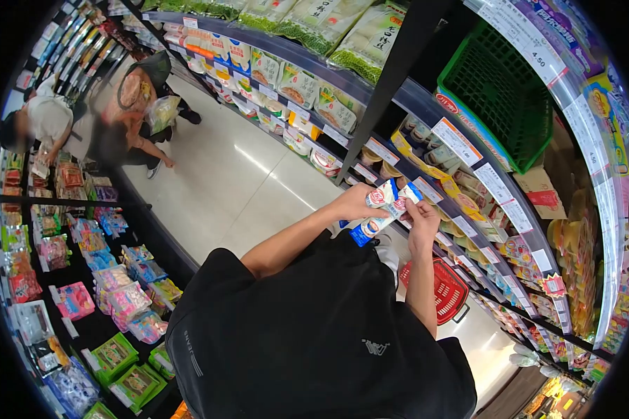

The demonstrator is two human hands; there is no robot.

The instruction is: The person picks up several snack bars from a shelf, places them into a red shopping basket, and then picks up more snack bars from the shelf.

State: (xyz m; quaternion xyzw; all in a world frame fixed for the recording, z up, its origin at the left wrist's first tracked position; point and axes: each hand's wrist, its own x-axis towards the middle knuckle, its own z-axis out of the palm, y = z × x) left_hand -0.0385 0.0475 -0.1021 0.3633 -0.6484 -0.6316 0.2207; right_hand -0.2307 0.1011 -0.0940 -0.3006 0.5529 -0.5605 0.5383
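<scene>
In front of the black shirt, my left hand is closed on a small white and blue packet with a red logo. A second white and blue packet lies slantwise beside it, its lower end near my left fingers. My right hand pinches the upper end of this second packet. The two packets are close together, and their lower parts partly overlap in view. Both hands are near the edge of the snack shelves.
Stocked shelves curve along the right, with a green basket on them. A red basket is beyond my right forearm. Packaged goods fill the left display. Two people bend at the upper left by the tiled floor.
</scene>
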